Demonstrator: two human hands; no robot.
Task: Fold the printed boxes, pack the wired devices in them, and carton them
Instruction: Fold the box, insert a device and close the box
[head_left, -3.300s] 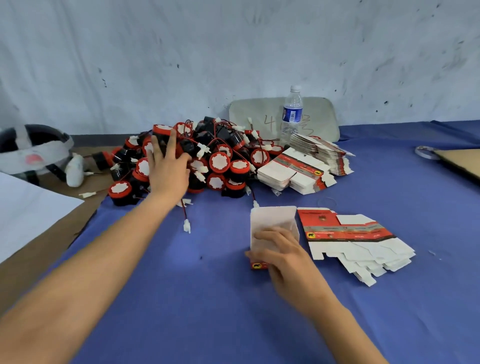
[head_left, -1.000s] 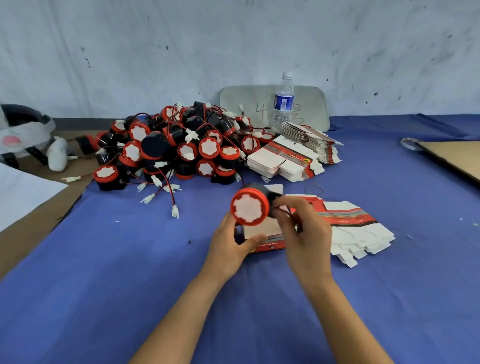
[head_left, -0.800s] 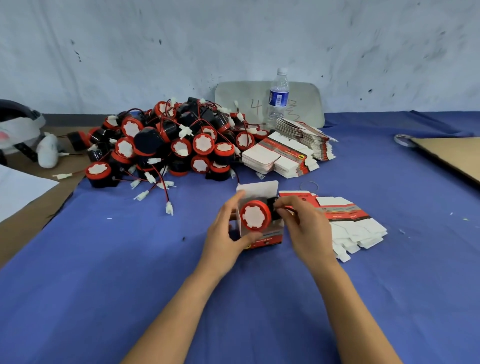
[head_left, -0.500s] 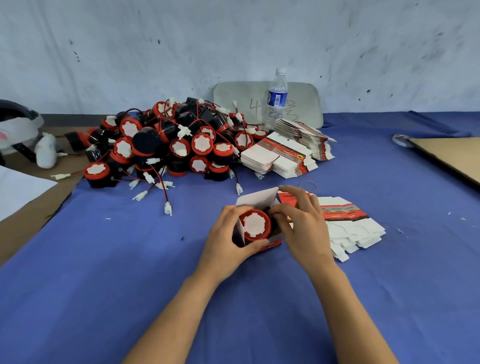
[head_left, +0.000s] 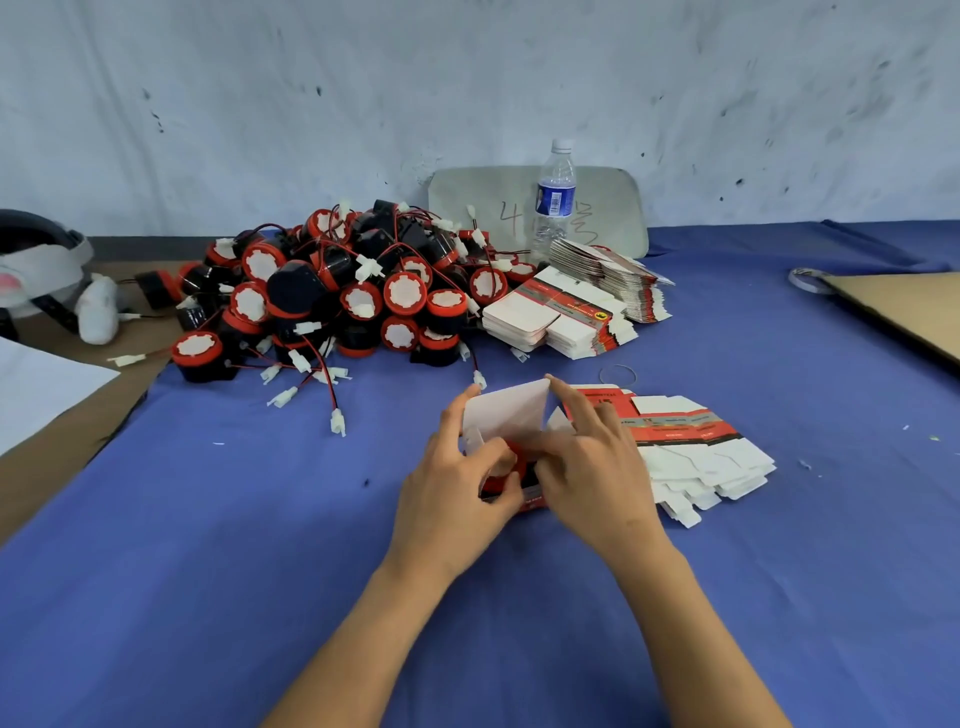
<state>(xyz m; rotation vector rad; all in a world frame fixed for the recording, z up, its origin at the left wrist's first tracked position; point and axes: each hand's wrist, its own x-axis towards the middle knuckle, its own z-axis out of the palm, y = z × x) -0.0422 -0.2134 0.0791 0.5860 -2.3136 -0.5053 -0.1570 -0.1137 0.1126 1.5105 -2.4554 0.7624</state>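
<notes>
The box (head_left: 511, 415) sits in the middle of the desk (head_left: 260, 519); the left hand (head_left: 452, 493) curls its fingers round it; the right hand (head_left: 597, 467) pinches its white flap; flat boxes (head_left: 696, 447) lie just beside.

Even, soft overhead light, moderately bright, no glare. Faint shadows under forearms on worktop (head_left: 208, 571). Wide-angle bending at frame edges. Slight motion softness at centre; corners soft.
</notes>
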